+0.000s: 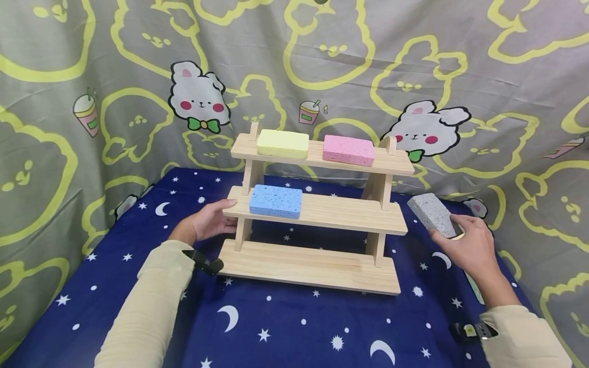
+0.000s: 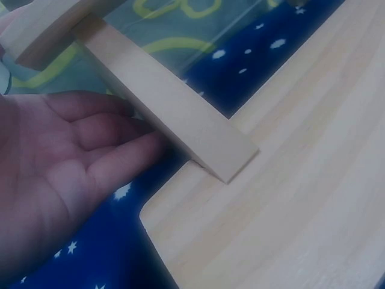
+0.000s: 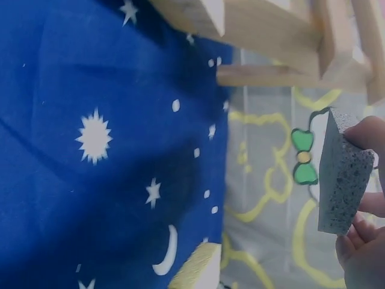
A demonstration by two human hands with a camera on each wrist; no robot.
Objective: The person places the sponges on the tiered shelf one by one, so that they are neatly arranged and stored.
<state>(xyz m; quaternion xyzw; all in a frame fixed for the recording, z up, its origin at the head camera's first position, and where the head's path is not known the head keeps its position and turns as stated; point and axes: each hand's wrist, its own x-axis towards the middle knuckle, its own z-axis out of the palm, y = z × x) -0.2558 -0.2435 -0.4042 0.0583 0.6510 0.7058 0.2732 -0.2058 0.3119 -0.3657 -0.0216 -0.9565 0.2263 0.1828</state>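
A three-tier wooden display shelf (image 1: 317,209) stands on the table. My left hand (image 1: 209,221) holds the left end of its middle tier, thumb on top and fingers below; in the left wrist view the fingers (image 2: 120,141) reach behind the upright (image 2: 162,96). To the right of the shelf, my right hand (image 1: 471,245) pinches a grey speckled sponge (image 1: 432,212) between thumb and fingers, raised and tilted. On the top tier lie a yellow sponge (image 1: 282,144) and a pink sponge (image 1: 348,150). A blue sponge (image 1: 276,202) lies on the middle tier's left part.
A dark blue cloth (image 1: 285,327) with moons and stars covers the table. Behind it hangs a grey curtain (image 1: 257,46) with rabbit drawings. A yellow-and-white block (image 3: 198,271) shows low in the right wrist view. A pale green edge (image 1: 474,289) peeks out beside my right forearm.
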